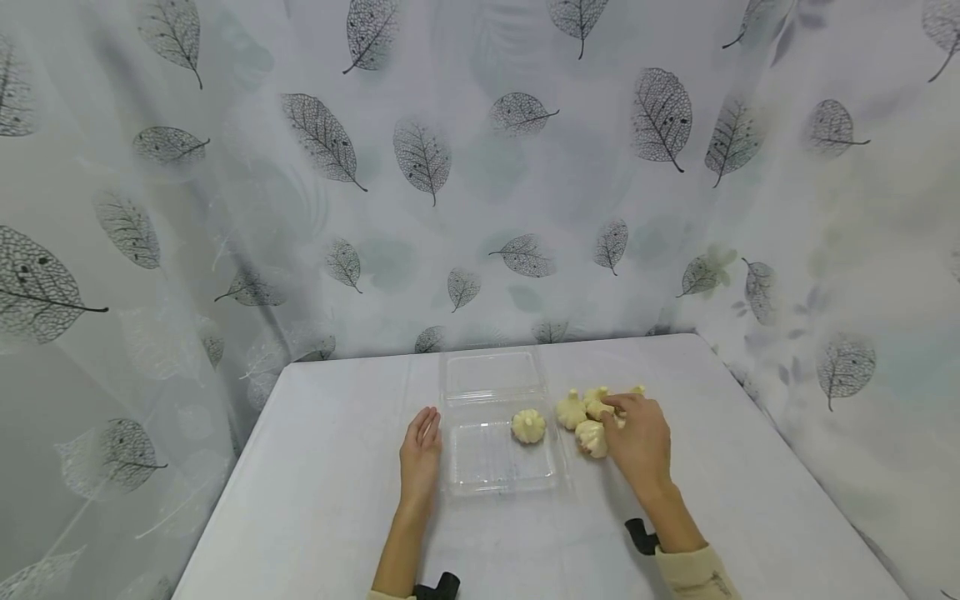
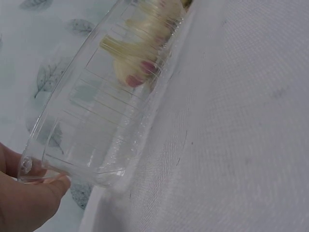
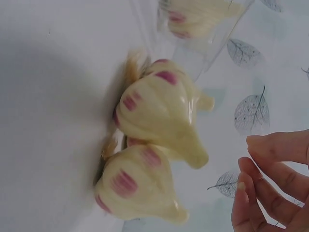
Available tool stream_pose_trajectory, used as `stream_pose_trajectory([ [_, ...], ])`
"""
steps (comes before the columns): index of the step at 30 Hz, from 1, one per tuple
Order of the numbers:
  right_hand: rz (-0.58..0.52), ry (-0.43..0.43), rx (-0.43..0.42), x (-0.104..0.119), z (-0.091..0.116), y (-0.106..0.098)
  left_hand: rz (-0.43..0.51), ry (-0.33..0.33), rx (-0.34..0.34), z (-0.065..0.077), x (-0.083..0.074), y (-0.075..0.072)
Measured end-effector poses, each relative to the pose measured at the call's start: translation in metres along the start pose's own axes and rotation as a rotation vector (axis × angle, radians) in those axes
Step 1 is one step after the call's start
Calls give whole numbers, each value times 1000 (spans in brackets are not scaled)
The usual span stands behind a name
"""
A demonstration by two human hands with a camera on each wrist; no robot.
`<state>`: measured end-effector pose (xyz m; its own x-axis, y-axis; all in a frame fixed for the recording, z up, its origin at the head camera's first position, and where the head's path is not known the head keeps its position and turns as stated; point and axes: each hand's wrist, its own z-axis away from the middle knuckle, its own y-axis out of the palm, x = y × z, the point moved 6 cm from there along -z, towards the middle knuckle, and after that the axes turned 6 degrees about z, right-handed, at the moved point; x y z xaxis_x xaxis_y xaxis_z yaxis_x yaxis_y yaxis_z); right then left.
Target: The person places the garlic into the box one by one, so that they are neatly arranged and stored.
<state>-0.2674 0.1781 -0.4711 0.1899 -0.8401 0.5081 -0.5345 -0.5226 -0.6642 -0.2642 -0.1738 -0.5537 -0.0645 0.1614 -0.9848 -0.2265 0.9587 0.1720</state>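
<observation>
A clear plastic clamshell container point(image 1: 468, 458) lies with its lid point(image 1: 491, 375) folded back. One pale garlic bulb point(image 1: 528, 426) sits inside it, toward the right. At the container's left edge, my left hand point(image 1: 420, 458) pinches the rim near a corner, as the left wrist view shows. My right hand point(image 1: 641, 437) hovers over a group of garlic bulbs point(image 1: 572, 412) to the right of the container. Its fingers are bent and apart, with nothing between them. Close up, the bulbs point(image 3: 157, 104) have purple patches and tan roots. The hand partly hides the bulbs behind it.
A white cloth point(image 1: 322, 483) covers the table, whose far edge meets a leaf-patterned curtain point(image 1: 480, 208). The curtain also hangs along both sides. Black devices point(image 1: 641, 536) are strapped at the wrists.
</observation>
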Motion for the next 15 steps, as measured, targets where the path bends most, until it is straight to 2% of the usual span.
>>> stream_pose_trajectory([
  [10,28,69,-11,-18,-2,-9,6,5,6,2,-4,1],
  [15,28,129,14,-29,-3,-12,15,0,4,3,-4,1],
])
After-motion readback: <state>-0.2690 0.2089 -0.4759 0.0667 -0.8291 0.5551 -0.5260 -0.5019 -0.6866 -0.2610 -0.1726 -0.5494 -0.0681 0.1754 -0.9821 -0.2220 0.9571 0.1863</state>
